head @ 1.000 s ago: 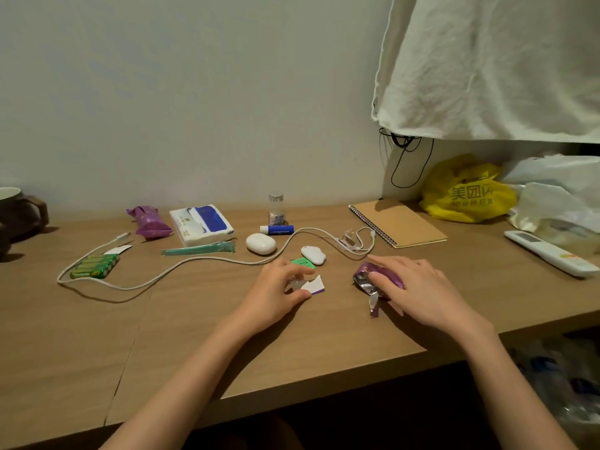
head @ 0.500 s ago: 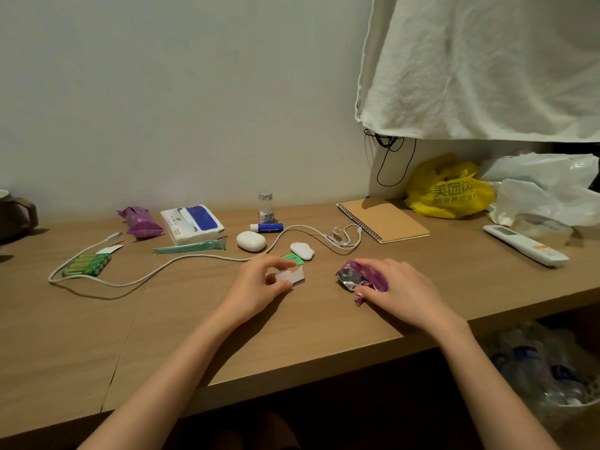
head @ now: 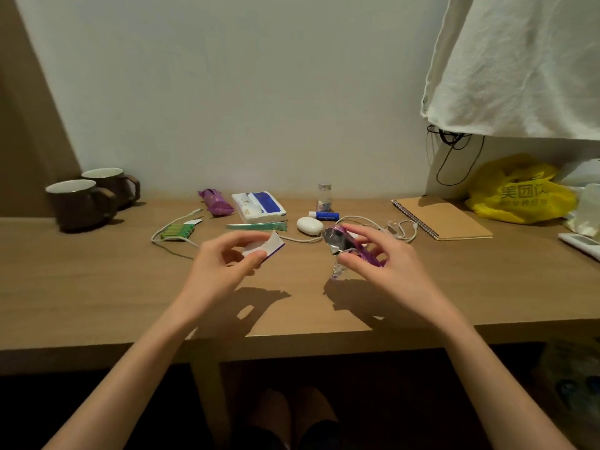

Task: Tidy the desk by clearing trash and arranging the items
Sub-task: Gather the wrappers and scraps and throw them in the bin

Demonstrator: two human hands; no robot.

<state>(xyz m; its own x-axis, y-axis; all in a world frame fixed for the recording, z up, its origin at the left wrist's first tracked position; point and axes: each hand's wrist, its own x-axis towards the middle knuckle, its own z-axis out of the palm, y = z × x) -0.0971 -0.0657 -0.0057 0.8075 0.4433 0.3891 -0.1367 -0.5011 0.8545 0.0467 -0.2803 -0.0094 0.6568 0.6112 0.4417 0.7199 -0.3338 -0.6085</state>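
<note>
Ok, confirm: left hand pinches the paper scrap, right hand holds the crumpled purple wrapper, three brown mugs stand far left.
Wrong count: the head view shows two brown mugs, not three. The left hand does pinch the paper scrap and the right hand holds the crumpled purple wrapper.

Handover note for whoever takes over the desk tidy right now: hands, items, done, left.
Left hand: pinches a white-and-purple paper scrap, held above the desk.
Right hand: holds a crumpled purple foil wrapper, also off the desk.
Done: both trash pieces are in hand.
Left: bin them (no bin in view), then arrange the batteries, tissue pack, white case and notebook.
</note>
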